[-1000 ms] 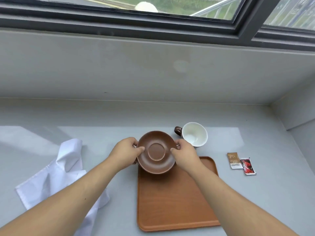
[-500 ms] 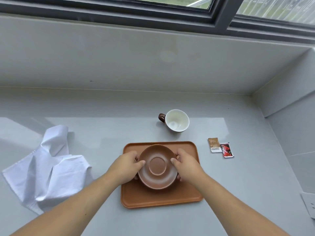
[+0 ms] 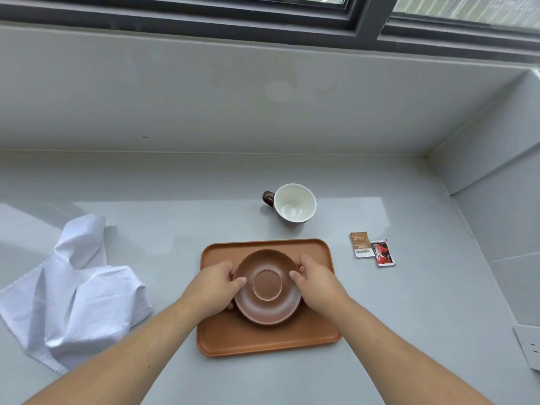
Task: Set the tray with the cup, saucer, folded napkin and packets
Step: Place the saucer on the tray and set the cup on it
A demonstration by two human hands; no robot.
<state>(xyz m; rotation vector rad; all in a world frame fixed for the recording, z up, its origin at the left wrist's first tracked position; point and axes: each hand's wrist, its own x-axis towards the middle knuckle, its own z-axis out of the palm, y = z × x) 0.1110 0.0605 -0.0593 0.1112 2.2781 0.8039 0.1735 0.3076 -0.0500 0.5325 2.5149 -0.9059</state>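
Hands first: the left hand and the right hand each pinch the rim of the round brown ceramic saucer, thumbs on top at nine and three o'clock, fingers tucked beneath. The saucer sits low over the middle of the rectangular orange-brown wooden tray; whether it already rests on it I cannot tell. At twelve o'clock from the tray, apart from it on the grey counter, stands the white-lined brown cup, handle to the left. At two o'clock lie two small packets, one brown, one red, side by side. The crumpled white cloth napkin sprawls at nine o'clock, unfolded. Risk, as I judge it: fingers trapped under the rim could tip the saucer on release, or letting go unevenly could slide it off-centre and crowd the napkin's place.
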